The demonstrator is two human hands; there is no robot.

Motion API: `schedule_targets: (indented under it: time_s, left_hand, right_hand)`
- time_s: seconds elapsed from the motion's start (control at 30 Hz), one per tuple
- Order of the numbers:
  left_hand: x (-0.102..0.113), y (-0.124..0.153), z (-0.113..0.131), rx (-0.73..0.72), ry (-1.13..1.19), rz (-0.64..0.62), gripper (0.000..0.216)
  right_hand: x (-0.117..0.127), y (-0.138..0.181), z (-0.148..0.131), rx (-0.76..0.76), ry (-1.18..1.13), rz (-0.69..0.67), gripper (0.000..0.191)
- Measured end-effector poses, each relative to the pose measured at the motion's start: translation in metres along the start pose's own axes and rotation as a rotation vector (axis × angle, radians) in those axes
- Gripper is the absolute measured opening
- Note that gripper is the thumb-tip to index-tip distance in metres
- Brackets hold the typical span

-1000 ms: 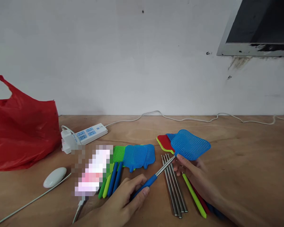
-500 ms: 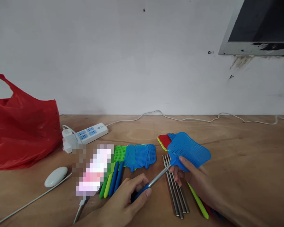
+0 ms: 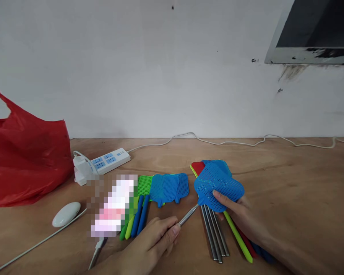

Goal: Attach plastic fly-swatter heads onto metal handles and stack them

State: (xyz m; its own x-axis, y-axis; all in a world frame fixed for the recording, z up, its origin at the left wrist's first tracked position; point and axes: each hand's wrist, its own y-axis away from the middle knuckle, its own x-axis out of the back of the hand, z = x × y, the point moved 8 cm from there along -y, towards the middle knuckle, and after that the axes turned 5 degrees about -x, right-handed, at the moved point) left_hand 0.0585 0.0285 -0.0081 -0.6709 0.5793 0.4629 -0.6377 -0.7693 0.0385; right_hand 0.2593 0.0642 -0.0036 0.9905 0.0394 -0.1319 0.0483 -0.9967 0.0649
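Note:
My left hand is closed around the lower part of a fly swatter's metal rod; its blue grip is mostly hidden by my fingers. A blue perforated fly swatter head is pinched in my right hand, thumb on top. The rod's tip meets the head's neck; whether it sits inside, I cannot tell. Beneath the head lie several bare metal rods, side by side. More swatter heads, including a red one, are partly covered behind it. A yellow-green grip lies beside my right wrist.
Blue and green swatter heads and coloured grips lie left of centre, beside a blurred bright phone-like screen. Farther left are a white power strip, a white mouse-like object and a red plastic bag. A cable runs along the wall.
My right hand has brought the blue swatter head left and slightly down, and its tilt has changed. The left hand's grip has shifted along the rod, covering the blue part.

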Motion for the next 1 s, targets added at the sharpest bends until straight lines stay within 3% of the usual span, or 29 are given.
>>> schedule_targets:
  time_s: [0.2, 0.33, 0.57, 0.83, 1.0]
  left_hand:
    - [-0.007, 0.0, -0.005, 0.064, 0.133, -0.05, 0.058]
    - [-0.012, -0.001, -0.012, 0.094, 0.312, -0.054, 0.059]
    - [-0.01, -0.003, -0.013, 0.092, 0.333, -0.053, 0.057]
    - [-0.011, -0.003, -0.012, 0.093, 0.291, -0.09, 0.056]
    - [-0.01, -0.003, -0.011, 0.091, 0.289, -0.078, 0.056]
  right_hand:
    - [0.002, -0.001, -0.001, -0.036, -0.166, 0.055, 0.038]
    - [0.01, -0.003, 0.002, -0.115, -0.267, 0.109, 0.044]
    - [0.054, -0.012, -0.025, 0.069, -0.394, 0.326, 0.05]
    - [0.044, -0.014, -0.012, 0.03, 0.098, 0.283, 0.055]
    - [0.041, -0.02, 0.0, -0.033, 0.181, 0.167, 0.054]
